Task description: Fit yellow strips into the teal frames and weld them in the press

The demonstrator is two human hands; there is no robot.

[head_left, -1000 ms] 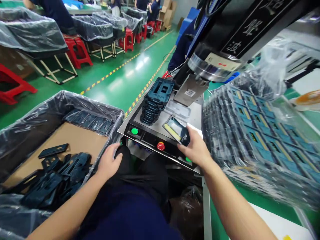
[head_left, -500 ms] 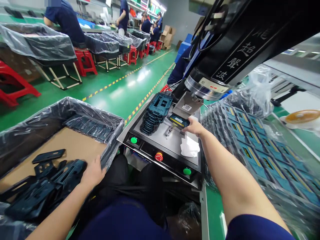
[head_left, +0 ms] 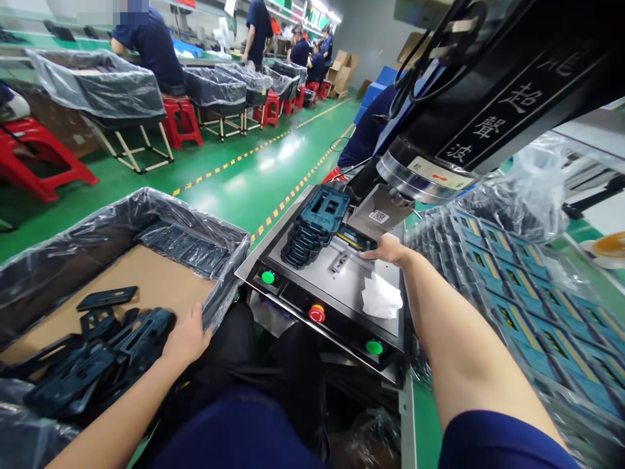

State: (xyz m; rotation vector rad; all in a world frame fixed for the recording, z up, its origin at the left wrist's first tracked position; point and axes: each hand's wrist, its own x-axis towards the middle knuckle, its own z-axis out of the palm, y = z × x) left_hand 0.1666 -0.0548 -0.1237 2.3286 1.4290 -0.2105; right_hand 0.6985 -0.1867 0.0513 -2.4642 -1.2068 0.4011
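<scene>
My right hand [head_left: 388, 251] reaches to the press and pinches the near right edge of a dark teal plastic panel [head_left: 357, 240] with a yellow strip. That panel lies under the metal press head [head_left: 383, 212], which hides part of it. Just left of it stands a stack of similar dark plastic panels [head_left: 315, 225] on the metal plate. My left hand [head_left: 188, 335] rests at the near edge of the plastic-lined bin [head_left: 222, 299], holding no part, its visible fingers apart. Loose dark plastic parts [head_left: 97, 352] lie in the bin close to it.
Two green buttons [head_left: 374, 347] and a red stop button [head_left: 317, 314] line the press front. A crumpled white cloth [head_left: 381, 296] lies on the plate. Trays of finished-looking panels [head_left: 532, 299] stand at right. Co-workers [head_left: 146, 49], red stools [head_left: 180, 120] and lined bins are behind.
The whole view has shifted right as my head turned slightly. The panel in my right hand has slid further under the press head, so less of it shows. My left hand stays by the bin.
</scene>
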